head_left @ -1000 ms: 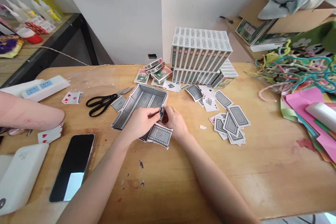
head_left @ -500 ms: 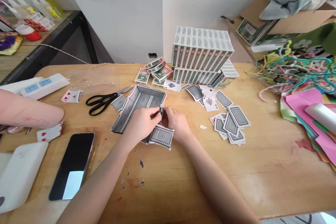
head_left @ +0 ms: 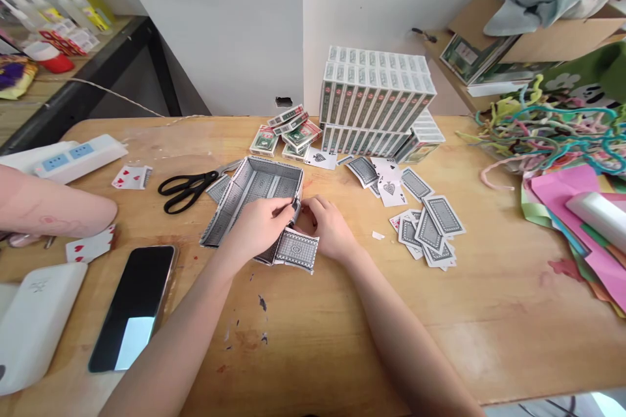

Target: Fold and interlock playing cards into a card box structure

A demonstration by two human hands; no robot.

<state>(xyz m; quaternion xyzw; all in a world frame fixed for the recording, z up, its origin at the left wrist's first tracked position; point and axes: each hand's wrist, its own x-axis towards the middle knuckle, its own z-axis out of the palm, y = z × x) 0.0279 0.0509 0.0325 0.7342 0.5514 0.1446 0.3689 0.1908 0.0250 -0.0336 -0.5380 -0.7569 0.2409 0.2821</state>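
Nearest, small dark paper scraps [head_left: 263, 303] lie on the table [head_left: 489, 326], to the right of the phone [head_left: 132, 306]; beyond them, in the middle of the table, sits an open tray [head_left: 225, 212] of playing cards, with the left hand [head_left: 261, 228] over it, thumb and forefinger apparently pinched on its right wall; the right hand [head_left: 327, 229] is curled against the outside of that wall, its fingertips hidden, so I cannot tell whether they grip; the floor and the left and far walls look finished, while the right side seems incomplete, since a card flap [head_left: 297, 249] juts outward at its near end; the tray is long and shallow, its grey patterned card backs facing inward, its edges dark-lined and slightly uneven; farther out, scissors [head_left: 188, 190] lie to its left and loose cards [head_left: 433, 234] to the right, apparently unused; farthest, boxed decks [head_left: 376, 98] stand stacked near the wall.
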